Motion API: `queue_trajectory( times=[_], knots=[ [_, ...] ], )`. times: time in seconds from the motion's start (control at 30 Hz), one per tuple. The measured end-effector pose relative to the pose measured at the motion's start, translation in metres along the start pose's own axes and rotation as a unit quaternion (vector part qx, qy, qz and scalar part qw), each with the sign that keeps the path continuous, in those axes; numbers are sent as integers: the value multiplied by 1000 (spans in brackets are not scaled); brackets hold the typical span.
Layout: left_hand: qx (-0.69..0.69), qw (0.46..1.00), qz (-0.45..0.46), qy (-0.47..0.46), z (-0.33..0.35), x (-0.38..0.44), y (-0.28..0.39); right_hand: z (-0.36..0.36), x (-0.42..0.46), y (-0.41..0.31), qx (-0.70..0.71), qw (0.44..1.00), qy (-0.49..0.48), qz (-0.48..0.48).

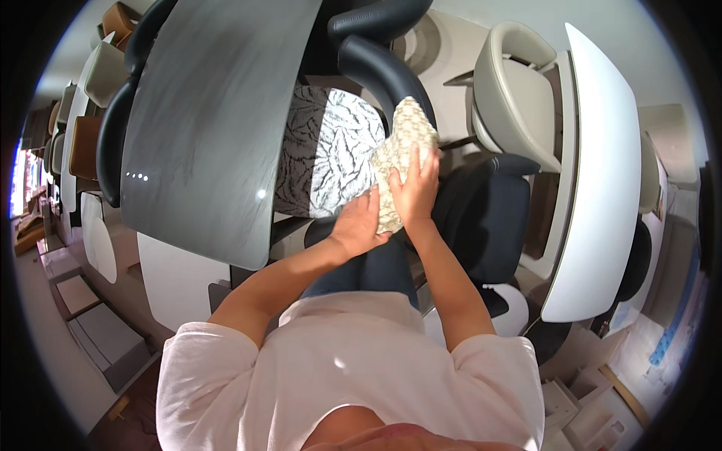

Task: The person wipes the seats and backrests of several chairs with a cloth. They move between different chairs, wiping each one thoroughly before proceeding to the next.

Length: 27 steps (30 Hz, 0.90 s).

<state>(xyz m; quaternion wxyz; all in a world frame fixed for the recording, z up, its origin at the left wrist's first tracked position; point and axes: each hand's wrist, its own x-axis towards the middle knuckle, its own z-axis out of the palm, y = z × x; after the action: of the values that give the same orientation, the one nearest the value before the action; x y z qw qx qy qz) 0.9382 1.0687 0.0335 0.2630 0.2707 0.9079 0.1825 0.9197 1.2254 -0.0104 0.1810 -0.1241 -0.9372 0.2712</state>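
Both of my hands are on a beige-and-white patterned cloth (406, 127), which is draped near a chair's curved black backrest (383, 65). My right hand (417, 186) lies over the cloth's middle, with its thumb apart from the fingers. At the lower left edge of the cloth is my left hand (358, 222), its fingertips against the fabric. Beside them, the chair's seat (344, 152) has a black-and-white leaf-like pattern, half in bright light. The cloth hides part of the seat and backrest, and the undersides of my fingers are out of sight.
A dark grey dining table (208, 129) stands to the left, its edge over the seat. To the right are a black chair (485, 220), a cream armchair (513, 96) and a white table (603, 186). More tables and chairs stand farther left.
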Motion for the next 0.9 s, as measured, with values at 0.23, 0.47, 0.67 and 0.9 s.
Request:
queue_trajectory(
  times=[0.23,0.47,0.67,0.9],
  knots=[
    [140,984,88,72,17,-114,-77,-22,-91,-60,-62,965,-180,-181],
    [21,990,-38,135,73,-205,-133,16,-93,-138,-68,876,-426,-215],
    [-140,962,-85,219,50,-186,-99,55,-47,-157,-155,744,-630,-159],
    [-46,992,-51,102,23,-101,-73,67,15,-118,-294,632,-706,-123]
  ],
)
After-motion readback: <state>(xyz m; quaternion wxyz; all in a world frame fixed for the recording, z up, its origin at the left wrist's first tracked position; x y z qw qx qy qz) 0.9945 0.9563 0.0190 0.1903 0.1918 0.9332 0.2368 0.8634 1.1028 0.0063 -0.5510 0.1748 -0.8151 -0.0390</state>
